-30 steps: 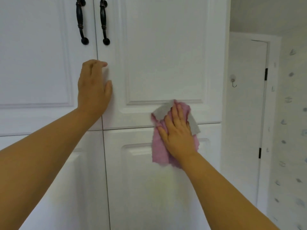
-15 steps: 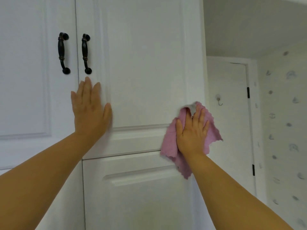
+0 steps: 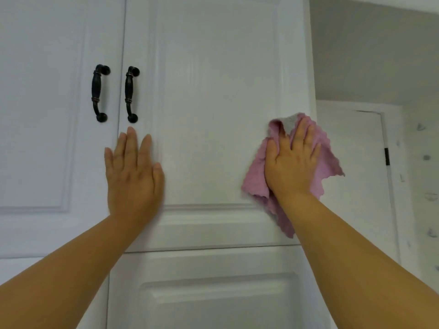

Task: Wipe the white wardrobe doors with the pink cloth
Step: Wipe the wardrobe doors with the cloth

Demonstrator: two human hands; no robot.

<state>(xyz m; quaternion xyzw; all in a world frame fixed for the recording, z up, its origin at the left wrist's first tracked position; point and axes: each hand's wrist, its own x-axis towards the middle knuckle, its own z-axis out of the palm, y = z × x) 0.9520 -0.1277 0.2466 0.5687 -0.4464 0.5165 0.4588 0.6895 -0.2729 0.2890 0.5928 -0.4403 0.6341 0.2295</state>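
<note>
1. Pink cloth (image 3: 326, 166) lies at centre right of the frame, against the upper right wardrobe door (image 3: 213, 91), near its right edge.
2. Right hand (image 3: 291, 162) presses it flat, fingers straight.
3. Left hand (image 3: 133, 172) rests spread on the same door, below the black handles (image 3: 129, 93).

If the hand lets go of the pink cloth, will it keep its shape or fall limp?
Probably limp: the pink cloth hangs in soft folds below the right hand, and its wavy edges droop. It seems light, since flat fingers alone keep it against the wardrobe door. It would likely slide down the smooth door.
</note>
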